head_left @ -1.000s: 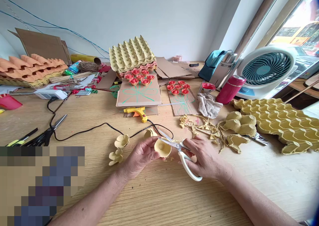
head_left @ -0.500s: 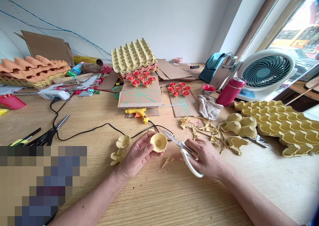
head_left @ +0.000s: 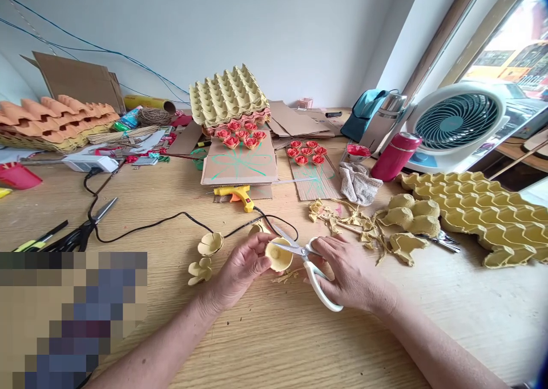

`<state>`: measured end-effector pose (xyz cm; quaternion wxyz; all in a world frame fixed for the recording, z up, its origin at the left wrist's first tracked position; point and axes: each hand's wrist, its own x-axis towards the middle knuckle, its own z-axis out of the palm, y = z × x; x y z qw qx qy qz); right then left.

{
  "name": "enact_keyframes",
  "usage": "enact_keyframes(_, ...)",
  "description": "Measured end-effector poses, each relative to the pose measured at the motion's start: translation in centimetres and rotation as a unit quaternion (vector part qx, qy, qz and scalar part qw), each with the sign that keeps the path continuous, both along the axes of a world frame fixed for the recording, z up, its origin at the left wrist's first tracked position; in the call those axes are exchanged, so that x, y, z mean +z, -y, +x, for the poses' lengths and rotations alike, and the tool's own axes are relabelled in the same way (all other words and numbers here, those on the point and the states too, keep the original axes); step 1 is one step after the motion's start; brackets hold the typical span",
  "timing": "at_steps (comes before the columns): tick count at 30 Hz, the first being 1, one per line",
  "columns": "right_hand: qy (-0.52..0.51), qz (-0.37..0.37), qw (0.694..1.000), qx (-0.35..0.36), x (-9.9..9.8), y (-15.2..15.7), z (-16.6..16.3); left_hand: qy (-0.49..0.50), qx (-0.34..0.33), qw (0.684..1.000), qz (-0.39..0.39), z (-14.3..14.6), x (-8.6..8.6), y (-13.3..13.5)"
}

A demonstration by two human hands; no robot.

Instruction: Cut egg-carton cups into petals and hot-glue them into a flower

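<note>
My left hand [head_left: 240, 269] is closed round a small yellow egg-carton cup [head_left: 278, 256], its hollow facing up and toward me. My right hand [head_left: 346, 272] grips white-handled scissors [head_left: 308, 263]; their blades are parted and lie across the cup's rim. Two cut flower-shaped cups [head_left: 204, 255] rest on the table just left of my left hand. Small yellow trimmings [head_left: 286, 276] lie under the cup.
A yellow glue gun [head_left: 237, 195] with a black cord lies beyond my hands. Carton scraps [head_left: 355, 220], cut cups [head_left: 413, 215] and an egg tray [head_left: 479, 206] sit to the right, with a fan [head_left: 458, 120] and red flask [head_left: 396, 155]. Black scissors [head_left: 79, 232] lie left. Red paper flowers [head_left: 240, 135] rest on cardboard.
Half a second ago the cup was lifted clear of the scissors. Now my left hand has brought it back down and the open blades are on its rim again.
</note>
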<state>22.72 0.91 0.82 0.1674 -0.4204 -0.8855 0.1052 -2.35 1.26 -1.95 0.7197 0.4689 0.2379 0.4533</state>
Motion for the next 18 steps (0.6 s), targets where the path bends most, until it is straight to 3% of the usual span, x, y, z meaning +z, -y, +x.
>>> enact_keyframes(18, -0.030, 0.014, 0.999, 0.033, -0.54, -0.16, 0.96, 0.031, 0.006, 0.998, -0.062, -0.27, 0.03, 0.17)
